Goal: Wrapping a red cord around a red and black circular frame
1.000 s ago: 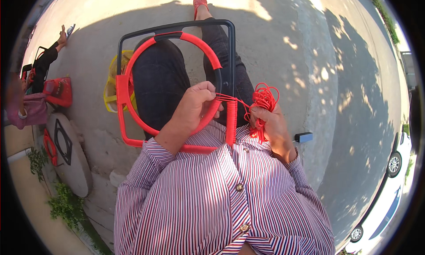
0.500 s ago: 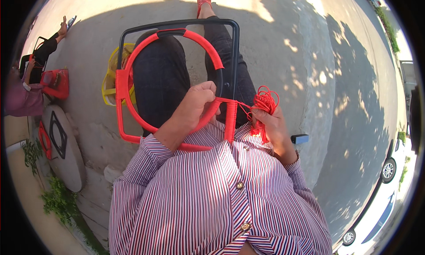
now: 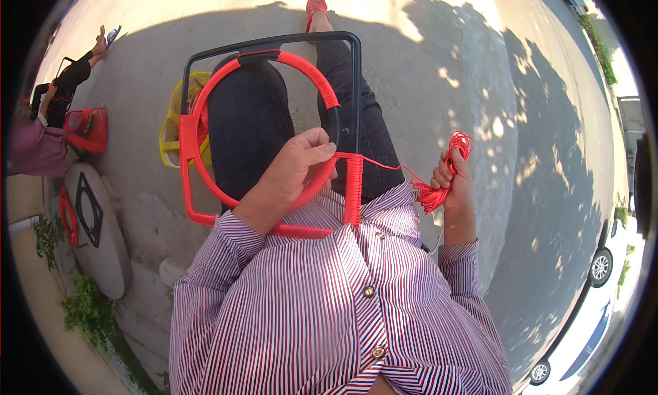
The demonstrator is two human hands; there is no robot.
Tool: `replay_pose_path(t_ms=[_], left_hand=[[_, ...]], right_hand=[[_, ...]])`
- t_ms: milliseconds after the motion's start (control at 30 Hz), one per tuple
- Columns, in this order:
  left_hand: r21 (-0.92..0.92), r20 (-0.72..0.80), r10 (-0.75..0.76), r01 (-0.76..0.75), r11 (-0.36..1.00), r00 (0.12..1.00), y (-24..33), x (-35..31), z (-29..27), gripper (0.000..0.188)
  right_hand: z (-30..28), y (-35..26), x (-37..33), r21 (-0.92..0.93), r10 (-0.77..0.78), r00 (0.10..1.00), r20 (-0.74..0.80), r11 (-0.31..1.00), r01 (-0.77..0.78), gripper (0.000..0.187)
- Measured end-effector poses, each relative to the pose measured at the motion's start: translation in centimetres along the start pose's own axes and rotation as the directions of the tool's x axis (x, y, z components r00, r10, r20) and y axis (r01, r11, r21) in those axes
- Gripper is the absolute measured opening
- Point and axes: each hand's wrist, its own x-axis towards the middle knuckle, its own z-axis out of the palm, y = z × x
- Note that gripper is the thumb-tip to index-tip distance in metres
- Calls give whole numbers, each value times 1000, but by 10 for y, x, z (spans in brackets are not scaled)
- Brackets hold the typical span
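Across my lap lies a black rectangular frame (image 3: 356, 87) with a ring (image 3: 314, 73) inside it, both partly wrapped in red cord. Bare black stretches show along the frame's top and upper right side, and on parts of the ring. My left hand (image 3: 298, 165) is closed around the ring's lower right, beside the wrapped corner, its thumb on top. Out to the right, my right hand (image 3: 454, 182) grips a looped bundle of red cord (image 3: 461, 145). A slightly slack strand runs from the bundle to the wrapping near my left hand.
A yellow basket (image 3: 166, 138) stands on the concrete beyond my left leg. At far left sits another person (image 3: 41, 145) near a red container (image 3: 89, 131). A stone slab (image 3: 110, 224) holds a black frame (image 3: 89, 210) and a red piece (image 3: 68, 213). A white car (image 3: 589, 340) is at right.
My right hand has moved out to the right and up with the cord bundle, drawing out a longer strand. My left hand stays on the ring; its thumb has shifted slightly.
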Motion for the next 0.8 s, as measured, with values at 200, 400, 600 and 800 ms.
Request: replay_pose_path(t_ms=[200,400,600,800], left_hand=[[-2,21,-20,20,1000,1000,-2,2,-3,15],[139,-4,-28,28,990,1000,-3,8,4,16],[326,17,579,-552,767,815,-14,5,3,46],[397,-166,489,-396,828,857,-14,1,16,41]], right_hand=[[-166,6,33,258,-182,688,-703,836,484,25],[-24,7,34,43,-171,966,-192,982,183,19],[143,-1,13,-604,-306,541,783,-168,779,37],[173,25,14,-378,-300,256,919,-482,790,47]])
